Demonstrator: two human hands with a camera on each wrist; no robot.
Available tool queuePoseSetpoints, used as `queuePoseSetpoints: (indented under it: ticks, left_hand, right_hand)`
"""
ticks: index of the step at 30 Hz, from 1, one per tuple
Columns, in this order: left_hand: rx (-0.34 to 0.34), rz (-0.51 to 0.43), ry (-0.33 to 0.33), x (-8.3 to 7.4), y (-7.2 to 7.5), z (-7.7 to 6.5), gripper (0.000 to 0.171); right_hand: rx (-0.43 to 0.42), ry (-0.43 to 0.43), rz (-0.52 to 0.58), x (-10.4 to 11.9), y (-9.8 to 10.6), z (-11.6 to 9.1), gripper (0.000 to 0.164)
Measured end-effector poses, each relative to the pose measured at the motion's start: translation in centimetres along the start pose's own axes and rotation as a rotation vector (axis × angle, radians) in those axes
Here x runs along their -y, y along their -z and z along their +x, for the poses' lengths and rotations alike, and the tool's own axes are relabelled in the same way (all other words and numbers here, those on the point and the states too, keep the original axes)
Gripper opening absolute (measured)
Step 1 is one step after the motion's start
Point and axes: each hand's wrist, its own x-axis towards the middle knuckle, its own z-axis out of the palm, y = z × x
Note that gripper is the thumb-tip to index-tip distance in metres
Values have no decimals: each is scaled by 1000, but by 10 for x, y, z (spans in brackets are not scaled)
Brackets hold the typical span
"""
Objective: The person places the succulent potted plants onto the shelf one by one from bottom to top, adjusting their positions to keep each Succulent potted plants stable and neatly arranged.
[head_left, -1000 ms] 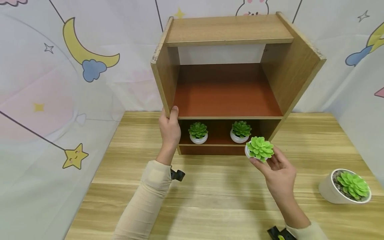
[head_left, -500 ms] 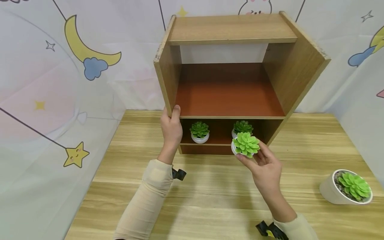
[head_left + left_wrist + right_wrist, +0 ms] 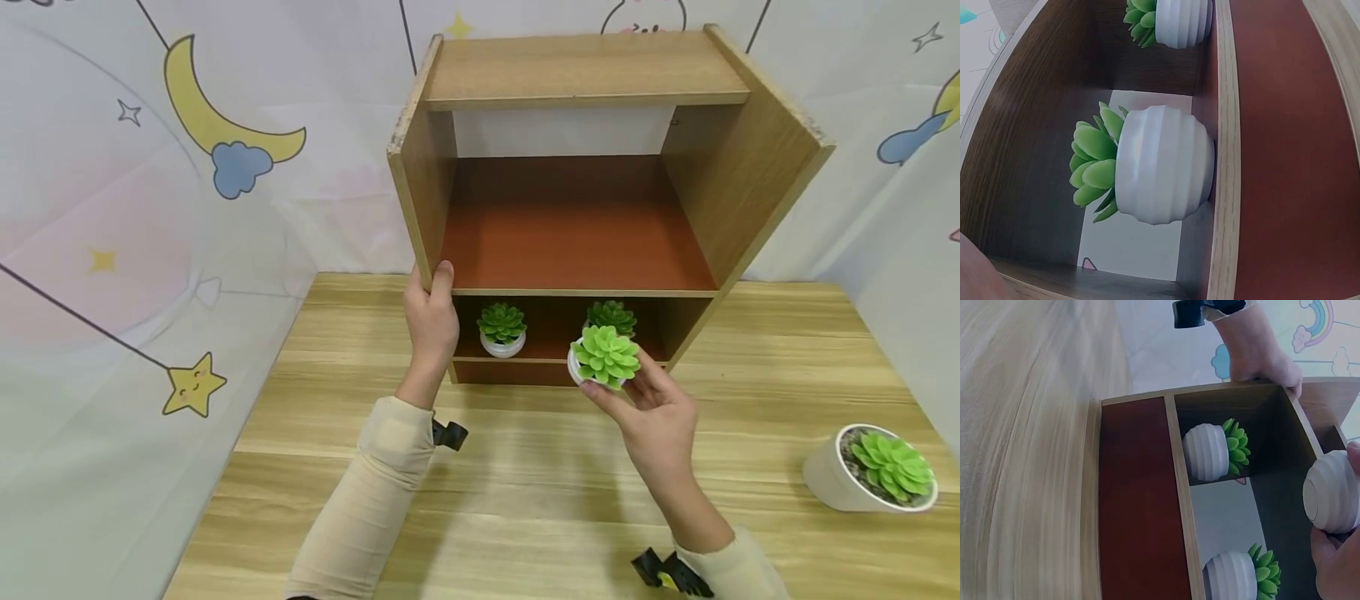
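My left hand grips the left side panel of a wooden shelf unit, its thumb on the front edge. In my right hand is a small potted succulent, pinched by its ribbed white pot in front of the lower compartment. Two similar potted succulents stand inside that compartment. The left potted succulent shows fully, while the right potted succulent is partly hidden behind the held one.
A larger white pot with a succulent stands on the wooden table at the right. The red-brown middle shelf lies above the plants. Printed cloth hangs behind and at the sides.
My right hand has carried its potted succulent leftward and slightly up, so it now overlaps the right plant in the compartment. My left hand keeps its grip on the panel.
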Motion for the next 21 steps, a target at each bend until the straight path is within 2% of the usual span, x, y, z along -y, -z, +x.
queuePoseSetpoints:
  ticks: [14,21]
  left_hand:
    - [-3,-19,9,-2,0,0,34]
    - [8,-19,8,-2,0,-1,35]
  right_hand:
    - [42,74,41,10,-10,5,65]
    - [25,85,36,19,-19,10,64]
